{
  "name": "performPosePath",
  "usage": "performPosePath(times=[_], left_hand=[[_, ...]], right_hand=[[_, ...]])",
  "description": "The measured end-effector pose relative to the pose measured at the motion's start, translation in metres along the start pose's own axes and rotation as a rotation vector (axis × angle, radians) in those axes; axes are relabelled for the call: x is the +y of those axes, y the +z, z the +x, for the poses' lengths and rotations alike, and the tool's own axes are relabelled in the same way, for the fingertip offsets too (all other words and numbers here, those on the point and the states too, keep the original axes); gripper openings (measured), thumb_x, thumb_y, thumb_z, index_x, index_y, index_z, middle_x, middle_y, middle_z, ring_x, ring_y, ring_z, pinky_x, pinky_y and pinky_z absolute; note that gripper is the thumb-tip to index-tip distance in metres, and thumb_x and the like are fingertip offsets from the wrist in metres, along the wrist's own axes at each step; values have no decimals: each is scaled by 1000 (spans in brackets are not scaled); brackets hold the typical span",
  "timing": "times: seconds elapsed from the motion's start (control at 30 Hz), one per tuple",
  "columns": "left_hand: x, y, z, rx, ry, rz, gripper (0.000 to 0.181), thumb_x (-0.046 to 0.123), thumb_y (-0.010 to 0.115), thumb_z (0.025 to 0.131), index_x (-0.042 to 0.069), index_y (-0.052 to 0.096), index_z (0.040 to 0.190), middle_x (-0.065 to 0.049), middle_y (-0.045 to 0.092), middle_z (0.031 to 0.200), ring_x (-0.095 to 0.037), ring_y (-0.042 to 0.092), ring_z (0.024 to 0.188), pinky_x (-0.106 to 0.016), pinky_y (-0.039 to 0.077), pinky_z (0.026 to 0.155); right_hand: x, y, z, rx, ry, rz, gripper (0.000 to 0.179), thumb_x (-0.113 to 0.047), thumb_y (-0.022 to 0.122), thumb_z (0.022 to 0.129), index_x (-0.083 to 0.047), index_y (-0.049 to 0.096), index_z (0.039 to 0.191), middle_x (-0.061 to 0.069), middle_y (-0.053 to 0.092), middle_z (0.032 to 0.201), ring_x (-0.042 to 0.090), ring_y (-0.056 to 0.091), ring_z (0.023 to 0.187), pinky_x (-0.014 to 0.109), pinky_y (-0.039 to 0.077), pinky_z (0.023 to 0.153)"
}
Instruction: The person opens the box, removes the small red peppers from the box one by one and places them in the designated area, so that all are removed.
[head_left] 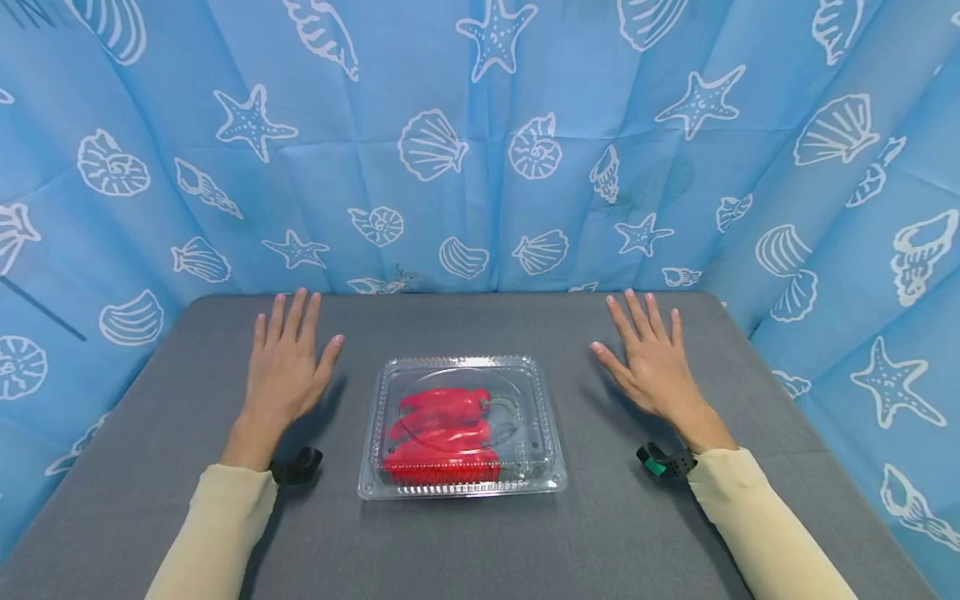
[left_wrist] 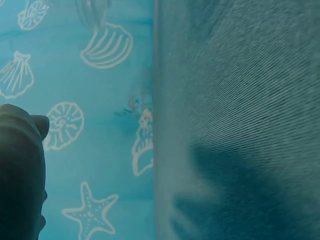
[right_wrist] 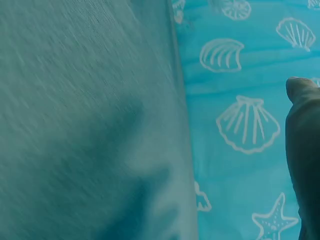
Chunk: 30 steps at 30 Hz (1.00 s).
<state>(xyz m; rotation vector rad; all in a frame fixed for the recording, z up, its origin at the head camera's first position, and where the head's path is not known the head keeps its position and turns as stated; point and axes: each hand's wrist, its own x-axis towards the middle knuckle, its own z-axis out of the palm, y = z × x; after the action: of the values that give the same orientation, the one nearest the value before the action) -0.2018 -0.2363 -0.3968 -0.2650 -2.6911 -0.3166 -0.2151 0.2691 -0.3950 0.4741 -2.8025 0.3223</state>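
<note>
Blue shell-and-starfish cloth (head_left: 491,196) hangs behind one grey worktop (head_left: 465,550). I see one clear plastic box (head_left: 465,491) with a ridged rim, closed, midway between the worktop's left and right edges, short of its far edge. Inside lie at least three glossy red peppers (head_left: 450,410). Both hands, left hand (head_left: 285,371) and right hand (head_left: 656,371), are spread, flanking the box, apart from it.

A container (head_left: 557,475) rests on the table (head_left: 465,550), between the person's left hand (head_left: 285,367) and right hand (head_left: 656,367). Peppers (head_left: 442,454) lie inside it. A curtain (head_left: 480,200) stands behind the table and along both its sides.
</note>
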Motion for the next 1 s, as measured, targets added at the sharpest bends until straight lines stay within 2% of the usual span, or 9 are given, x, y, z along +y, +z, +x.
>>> performPosePath(times=[0.27, 0.53, 0.7, 0.87, 1.0], left_hand=[[7, 10, -12, -26, -13, -26, 72, 44, 43, 107, 1, 21, 160, -25, 20, 165, -45, 12, 152, -63, 9, 122], [12, 15, -20, -8, -13, -130, 70, 41, 44, 107, -1, 22, 159, -27, 23, 163, -45, 15, 151, -59, 8, 124], [18, 15, -20, -15, -19, -188, 70, 41, 44, 108, -1, 22, 160, -26, 24, 163, -44, 16, 151, -57, 9, 125], [26, 14, -22, -55, -19, -248, 70, 43, 44, 107, 4, 21, 161, -22, 23, 165, -41, 16, 152, -60, 14, 123], [31, 13, -24, -120, -37, -358, 71, 44, 44, 107, 9, 18, 163, -20, 20, 166, -42, 17, 152, -67, 19, 119]], right_hand=[[-20, 11, -11, 15, -84, 67, 75, -52, 44, 105, -12, 19, 163, 21, 15, 167, 39, 2, 154, 65, -3, 121], [-37, 15, -16, 25, -128, 207, 72, -44, 52, 104, -9, 25, 161, 22, 26, 164, 41, 15, 152, 65, 5, 121], [-48, 17, -18, -8, -144, 283, 71, -41, 53, 105, -9, 25, 161, 21, 27, 163, 40, 17, 152, 62, 8, 123], [-57, 15, -21, -61, -146, 395, 70, -35, 54, 105, -13, 22, 163, 15, 25, 166, 37, 19, 152, 62, 15, 121], [-65, 10, -25, -111, -130, 513, 69, -33, 55, 105, -18, 22, 163, 11, 24, 167, 37, 23, 151, 64, 23, 118]])
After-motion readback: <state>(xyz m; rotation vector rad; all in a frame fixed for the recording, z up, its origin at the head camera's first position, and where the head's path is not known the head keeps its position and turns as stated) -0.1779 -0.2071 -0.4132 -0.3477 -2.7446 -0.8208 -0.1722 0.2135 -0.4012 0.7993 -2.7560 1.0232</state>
